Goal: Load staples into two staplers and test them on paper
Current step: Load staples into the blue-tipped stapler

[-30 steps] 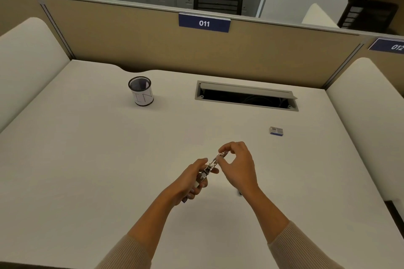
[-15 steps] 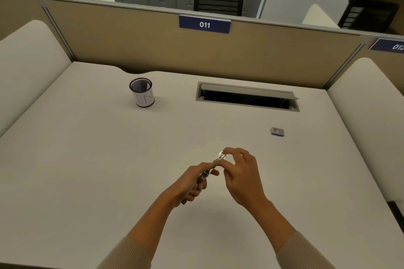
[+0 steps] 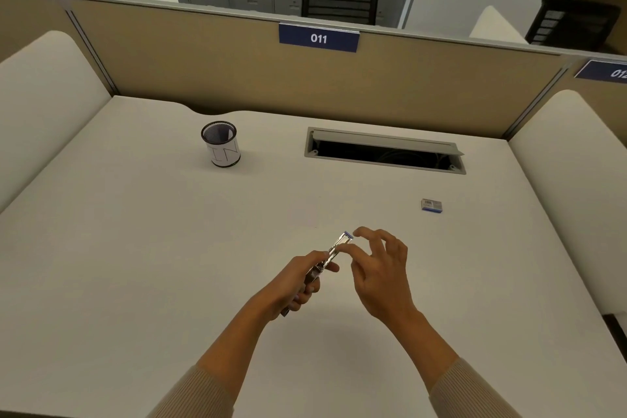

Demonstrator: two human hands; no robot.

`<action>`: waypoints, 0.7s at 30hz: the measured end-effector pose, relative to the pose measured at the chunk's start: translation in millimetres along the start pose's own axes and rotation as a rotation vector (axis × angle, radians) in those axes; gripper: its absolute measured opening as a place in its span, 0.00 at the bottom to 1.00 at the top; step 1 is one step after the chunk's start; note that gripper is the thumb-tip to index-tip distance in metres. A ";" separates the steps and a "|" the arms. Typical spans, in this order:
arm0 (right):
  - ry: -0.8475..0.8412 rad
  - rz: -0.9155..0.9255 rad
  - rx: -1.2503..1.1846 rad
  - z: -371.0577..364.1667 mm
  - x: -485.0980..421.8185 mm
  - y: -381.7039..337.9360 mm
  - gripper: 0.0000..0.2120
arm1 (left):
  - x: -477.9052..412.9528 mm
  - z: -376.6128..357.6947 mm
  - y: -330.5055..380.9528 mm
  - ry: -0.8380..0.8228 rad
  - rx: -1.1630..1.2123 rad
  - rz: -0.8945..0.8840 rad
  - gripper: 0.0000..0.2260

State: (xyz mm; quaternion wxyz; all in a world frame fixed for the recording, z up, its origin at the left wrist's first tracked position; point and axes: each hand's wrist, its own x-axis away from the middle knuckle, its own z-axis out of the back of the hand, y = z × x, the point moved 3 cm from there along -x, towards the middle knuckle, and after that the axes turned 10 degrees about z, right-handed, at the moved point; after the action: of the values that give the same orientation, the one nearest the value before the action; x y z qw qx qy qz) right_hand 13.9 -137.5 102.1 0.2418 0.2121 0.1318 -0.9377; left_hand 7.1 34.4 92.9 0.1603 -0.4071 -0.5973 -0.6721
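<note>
My left hand [image 3: 298,279] grips a small stapler [image 3: 339,244] by its dark body, a little above the white desk [image 3: 135,265]. The stapler's silver metal rail sticks out up and to the right, with a blue tip. My right hand [image 3: 380,276] is just right of it, fingers spread and loosely bent, its thumb touching the side of the rail and its index fingertip beside the blue tip. A small blue and white staple box [image 3: 431,206] lies on the desk to the far right of both hands.
A mesh pen cup [image 3: 220,145] with a white paper label stands at the back left. An open cable slot [image 3: 385,155] is cut into the desk at the back centre. Tan partition panels [image 3: 203,71] and white side dividers enclose the desk.
My right hand has let go of its pinch on the rail's tip and spread its fingers; its thumb slid down the rail. My left hand kept its grip and hardly moved.
</note>
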 end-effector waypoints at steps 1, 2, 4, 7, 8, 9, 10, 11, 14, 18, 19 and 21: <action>-0.016 -0.011 0.014 -0.8 -0.4 0.4 0.20 | 0.0 0.4 0.1 0.001 0.000 0.001 0.22; -0.029 -0.048 0.022 -1.0 -1.2 2.0 0.20 | 0.1 0.6 0.2 0.002 -0.002 0.003 0.22; -0.051 -0.140 0.017 -0.6 -3.3 7.0 0.21 | 0.7 0.7 0.0 0.003 -0.010 0.005 0.22; -0.059 -0.197 -0.018 0.1 -5.6 11.2 0.19 | 0.9 0.4 -0.7 -0.001 -0.017 0.005 0.21; -0.040 -0.221 -0.062 0.8 -6.3 11.6 0.18 | 0.8 0.3 -0.9 -0.004 -0.017 0.004 0.21; -0.015 -0.260 -0.127 1.6 -6.9 12.3 0.16 | 0.7 0.4 -0.8 -0.008 -0.017 0.002 0.21; 0.016 -0.312 -0.206 2.2 -7.1 13.2 0.15 | 0.6 0.6 -0.9 -0.009 -0.017 0.001 0.21; 0.050 -0.370 -0.301 2.4 -7.3 14.6 0.15 | 0.6 0.7 -0.8 -0.009 -0.015 0.002 0.21; 0.129 -0.604 -0.685 1.2 -6.7 17.3 0.12 | 0.3 1.3 -1.1 -0.003 -0.012 0.003 0.20; 0.105 -0.880 -1.000 -4.5 -1.9 10.9 0.09 | -0.9 0.5 -1.3 0.004 -0.021 -0.008 0.20; 0.079 -0.917 -1.037 -6.6 -0.3 8.3 0.09 | -0.9 0.3 -1.1 0.012 -0.025 -0.009 0.20; 0.028 -0.960 -1.080 -10.1 2.5 2.7 0.09 | -1.1 -0.1 -0.8 0.047 -0.039 -0.019 0.21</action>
State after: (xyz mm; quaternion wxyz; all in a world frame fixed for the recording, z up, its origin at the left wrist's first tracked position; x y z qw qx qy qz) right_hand 16.6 -137.3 91.7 -0.1275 -0.0062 0.6586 -0.7416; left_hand 7.2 34.2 91.5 0.1599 -0.3886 -0.5839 -0.6946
